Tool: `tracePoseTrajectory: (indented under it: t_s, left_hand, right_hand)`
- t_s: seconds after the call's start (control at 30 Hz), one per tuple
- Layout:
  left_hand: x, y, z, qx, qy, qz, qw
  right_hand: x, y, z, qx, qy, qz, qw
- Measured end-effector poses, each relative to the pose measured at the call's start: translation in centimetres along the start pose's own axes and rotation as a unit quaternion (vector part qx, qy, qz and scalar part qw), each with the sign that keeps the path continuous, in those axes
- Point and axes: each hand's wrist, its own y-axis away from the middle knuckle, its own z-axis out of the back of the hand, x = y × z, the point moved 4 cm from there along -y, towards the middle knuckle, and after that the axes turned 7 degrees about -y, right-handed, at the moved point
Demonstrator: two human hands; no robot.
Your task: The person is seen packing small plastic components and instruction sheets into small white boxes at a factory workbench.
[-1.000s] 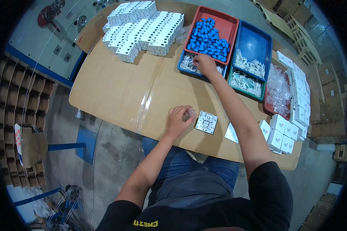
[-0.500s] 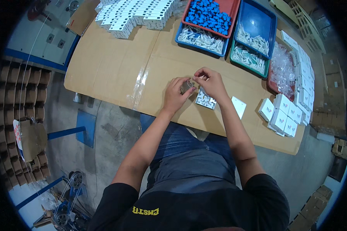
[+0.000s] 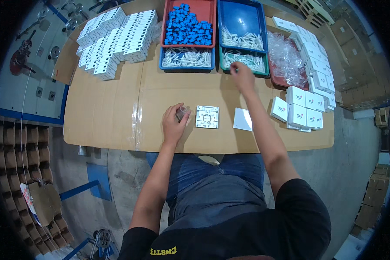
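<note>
My left hand (image 3: 173,125) rests above the cardboard tabletop, its fingers closed around a small clear plastic bag (image 3: 181,113) whose contents I cannot make out. Just right of it lies a square white plate with cut-outs and dark marks (image 3: 207,117). A plain white square cover (image 3: 242,119) lies farther right, beside my right forearm. My right hand (image 3: 244,79) is at the near edge of a green tray (image 3: 247,72) of white plastic plugs (image 3: 242,58). Its fingers are bent together at the tips; whatever is between them is hidden.
Blue parts (image 3: 188,26) fill a red tray, partly over a blue tray (image 3: 187,68) of white plugs. Another blue tray (image 3: 242,19) overlaps the green one. Clear bags (image 3: 286,58) fill a red tray. White boxes stand stacked right (image 3: 305,108) and far left (image 3: 117,41).
My hands were together at the small bag. My right hand has moved away to the green tray, while my left keeps the bag. The view has shifted, showing the table squarer.
</note>
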Motion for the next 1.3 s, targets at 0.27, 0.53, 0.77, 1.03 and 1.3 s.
tracePoseTrajectory:
  t_s: [0.27,0.53,0.77,1.03,1.3]
  left_hand:
    - [0.0,0.2,0.1,0.002,-0.01,0.004,1.0]
    - [-0.2,0.4,0.2,0.002,-0.021,0.0,1.0]
    - [-0.3,-0.2,0.2,-0.007,-0.02,-0.009,1.0]
    - [-0.3,0.2,0.3,0.002,-0.026,-0.005,1.0]
    - [-0.4,0.1,0.1,0.007,-0.041,-0.014,0.999]
  right_hand:
    - [-4.0,-4.7,2.5,-0.008,0.201,-0.131,0.971]
    - [-7.0,-6.2,4.2,-0.085,-0.087,-0.079,0.989]
    - [-3.4,-2.0,2.2,-0.039,-0.226,-0.095,0.969]
    - [-4.0,-2.3,3.7,-0.083,0.046,-0.104,0.99]
    - [-4.8,-8.8,6.0,-0.135,0.163,-0.072,0.975]
